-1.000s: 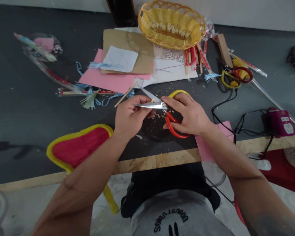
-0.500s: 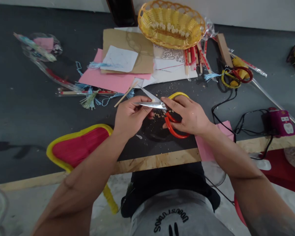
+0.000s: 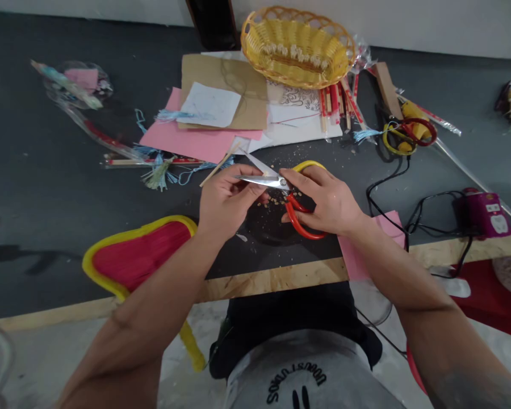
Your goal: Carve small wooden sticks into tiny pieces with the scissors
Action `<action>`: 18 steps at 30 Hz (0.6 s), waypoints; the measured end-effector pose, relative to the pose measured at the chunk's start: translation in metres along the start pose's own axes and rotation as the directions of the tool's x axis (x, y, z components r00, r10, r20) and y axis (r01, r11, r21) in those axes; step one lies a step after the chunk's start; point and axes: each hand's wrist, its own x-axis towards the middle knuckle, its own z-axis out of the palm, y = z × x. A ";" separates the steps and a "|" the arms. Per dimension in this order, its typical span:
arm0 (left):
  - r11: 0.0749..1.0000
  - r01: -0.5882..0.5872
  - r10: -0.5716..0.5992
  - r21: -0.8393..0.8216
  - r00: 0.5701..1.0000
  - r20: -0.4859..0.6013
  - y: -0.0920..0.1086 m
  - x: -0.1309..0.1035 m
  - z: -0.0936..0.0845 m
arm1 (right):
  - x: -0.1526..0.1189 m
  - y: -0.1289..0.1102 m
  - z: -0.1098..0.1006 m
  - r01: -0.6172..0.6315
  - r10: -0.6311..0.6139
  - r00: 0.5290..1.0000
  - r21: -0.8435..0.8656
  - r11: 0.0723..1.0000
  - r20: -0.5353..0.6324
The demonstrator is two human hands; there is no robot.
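Note:
My right hand [image 3: 323, 201] is closed around the scissors [image 3: 300, 218], which have one yellow and one red handle. Their silver blades are spread apart and point left, toward my left hand [image 3: 225, 199]. My left fingers are pinched together by the blades. A small pale piece [image 3: 266, 175] shows at their tips, between the two blades; most of it is hidden. Just behind the left hand is a thin wooden stick [image 3: 218, 166]; I cannot tell whether the hand touches it. Small tan crumbs [image 3: 276, 201] are scattered on the dark table [image 3: 255, 255] beneath the blades.
A yellow woven basket [image 3: 298, 74] with pale pieces stands at the back. Pink paper [image 3: 196, 142], brown card [image 3: 251, 108] and blue tassels [image 3: 157, 170] lie before it. More scissors [image 3: 409, 136], a cabled purple box [image 3: 489, 215] and a red, yellow-edged fan-like piece [image 3: 140, 253] flank my arms.
The view has shifted slightly, so the table's things appear a little lower and farther right. Both hands and the scissors hold nearly the same pose, blades still apart.

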 end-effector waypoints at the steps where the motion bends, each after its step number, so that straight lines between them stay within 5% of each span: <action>1: 1.000 -0.001 0.001 0.018 1.000 -0.001 0.001 -0.001 0.000 | 0.000 0.000 0.000 0.012 -0.012 1.000 0.009 1.000 -0.006; 18: 0.992 0.011 -0.012 0.125 1.000 0.006 0.007 -0.001 -0.001 | 0.001 0.001 0.004 0.049 -0.049 0.999 0.029 0.998 -0.008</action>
